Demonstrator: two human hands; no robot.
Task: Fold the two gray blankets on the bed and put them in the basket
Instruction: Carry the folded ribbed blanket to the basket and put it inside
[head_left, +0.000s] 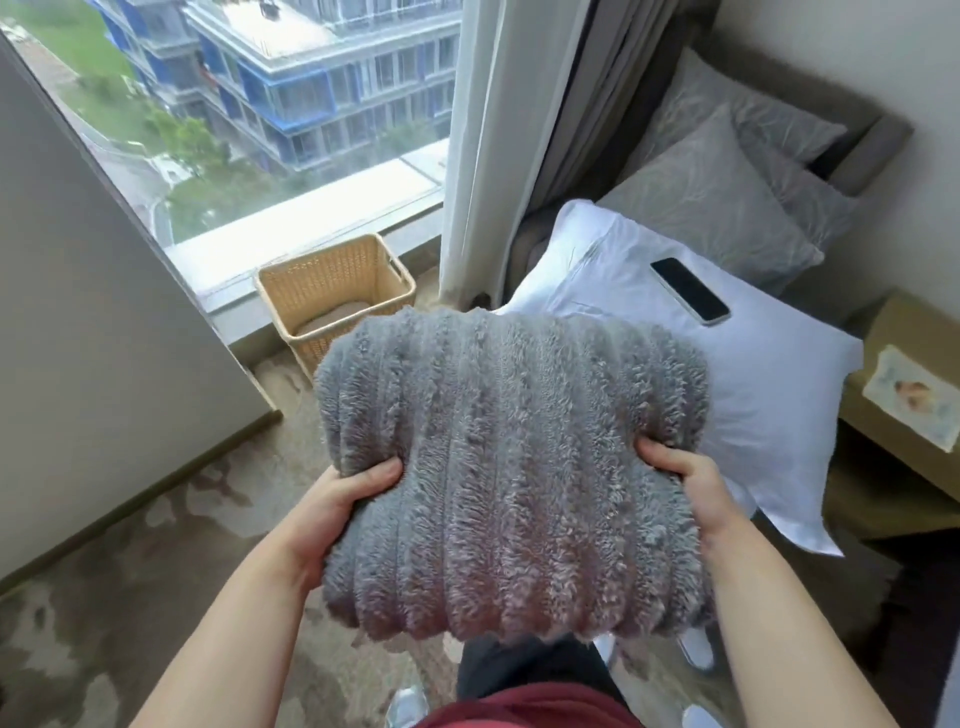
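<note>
Held folded gray blanket (514, 441) aloft in left hand (337, 499) and right hand (691, 483), thumbs on top, other fingers hidden underneath, its far edge covering near corner of basket (332, 278) at far left.

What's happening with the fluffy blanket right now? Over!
Left hand and right hand both grip folded gray blanket. Blanket held up, not yet in basket by the window. Nothing visible blocking the way.

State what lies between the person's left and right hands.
In the head view, the folded gray blanket fills the stretch; the left hand and right hand grip its sides.
</note>
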